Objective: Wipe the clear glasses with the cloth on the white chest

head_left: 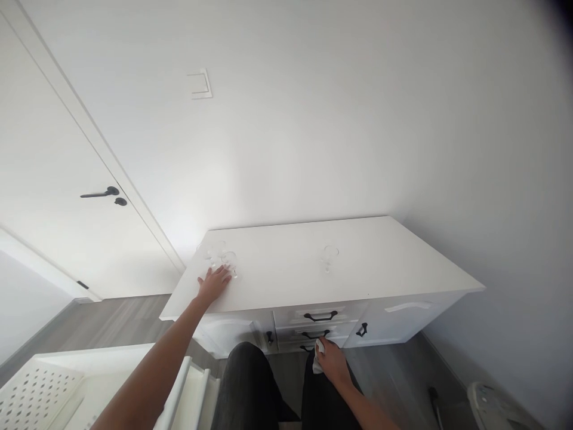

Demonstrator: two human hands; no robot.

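Observation:
My left hand [213,283] reaches over the left part of the white cabinet top [282,263], fingers stretched and thumb apart. Its fingertips are at a clear stemmed glass [228,258]; whether they touch it I cannot tell. Close behind is another transparent glass [218,246], its outline faint against the white. A separate clear glass [330,253] is farther right on the same top. Down by my right knee, my right hand [333,360] is closed around a crumpled white cloth [318,357], in front of the drawers.
Black handles [320,316] stick out from the cabinet's drawers and doors. At lower left is a white frame with a perforated panel [33,394]. A white door [58,179] with a black lever [99,193] is at left. A pale rounded object [496,406] sits at lower right.

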